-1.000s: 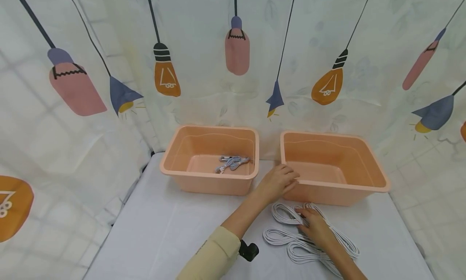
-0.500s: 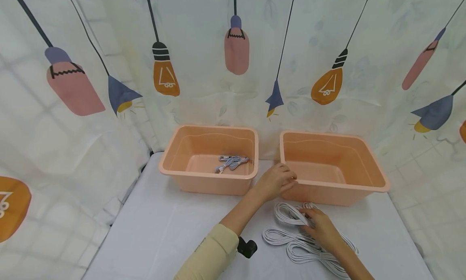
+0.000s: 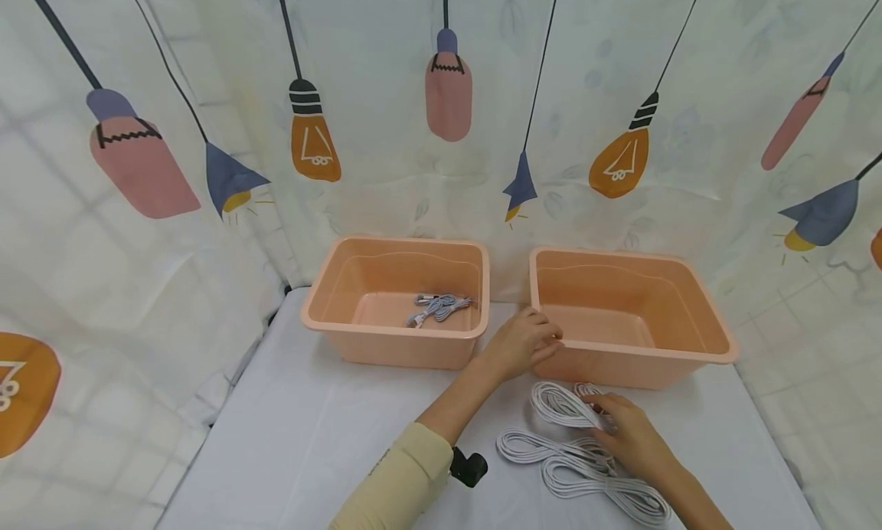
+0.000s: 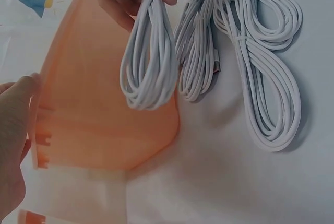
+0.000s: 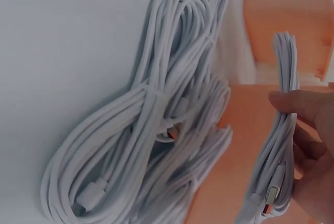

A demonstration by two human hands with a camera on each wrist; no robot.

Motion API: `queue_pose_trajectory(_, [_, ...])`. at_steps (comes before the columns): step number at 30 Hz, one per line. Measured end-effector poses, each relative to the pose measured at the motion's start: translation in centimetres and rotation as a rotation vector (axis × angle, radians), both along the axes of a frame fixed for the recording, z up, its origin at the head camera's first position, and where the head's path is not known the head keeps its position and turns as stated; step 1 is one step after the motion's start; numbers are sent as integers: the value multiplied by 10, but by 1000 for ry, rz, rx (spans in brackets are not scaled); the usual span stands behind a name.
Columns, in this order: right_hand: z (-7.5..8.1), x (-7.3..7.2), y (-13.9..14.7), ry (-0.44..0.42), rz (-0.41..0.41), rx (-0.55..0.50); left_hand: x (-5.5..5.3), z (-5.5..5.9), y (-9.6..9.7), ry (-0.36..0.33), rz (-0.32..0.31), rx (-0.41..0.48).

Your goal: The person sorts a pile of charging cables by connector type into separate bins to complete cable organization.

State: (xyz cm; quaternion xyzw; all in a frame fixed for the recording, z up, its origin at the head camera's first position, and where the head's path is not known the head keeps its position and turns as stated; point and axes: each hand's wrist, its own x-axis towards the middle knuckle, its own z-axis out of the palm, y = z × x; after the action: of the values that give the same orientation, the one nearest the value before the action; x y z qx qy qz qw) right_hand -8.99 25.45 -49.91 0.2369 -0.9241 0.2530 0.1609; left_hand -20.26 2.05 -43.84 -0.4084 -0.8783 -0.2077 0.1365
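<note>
White USB cable bundle (image 5: 276, 135) held just before the right tub (image 3: 620, 369)

By the right hand (image 3: 630, 434) the bundle is pinched between thumb and fingers, probably so that its loops are kept together. By the left hand (image 3: 517, 345) the tub is gripped at its near left corner, perhaps to be steadied. Near the right hand, further white cable bundles (image 5: 151, 109) are laid overlapping on the white tablecloth (image 3: 310, 438); around one, a tie (image 5: 155, 89) is fastened, presumably against tangling. Farther off, blue-grey cables (image 3: 441, 306) are placed inside the left tub (image 3: 406, 352), apparently separated by colour.
</note>
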Motion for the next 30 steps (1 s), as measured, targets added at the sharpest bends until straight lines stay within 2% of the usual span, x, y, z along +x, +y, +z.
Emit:
queue_pose_trajectory(7, [13,5,9,-15,0,10,2,3,-1,-22,4,-3])
queue_pose_trajectory(14, [27,3,20,97,77,-37,2,4,0,-47,4,3])
queue_pose_trajectory(23, [61,-1,36,78,45,3,3,5,0,-47,26,-4])
queue_pose_trajectory(30, [87,-11,45,102,27,20,4,5,0,-48,12,7])
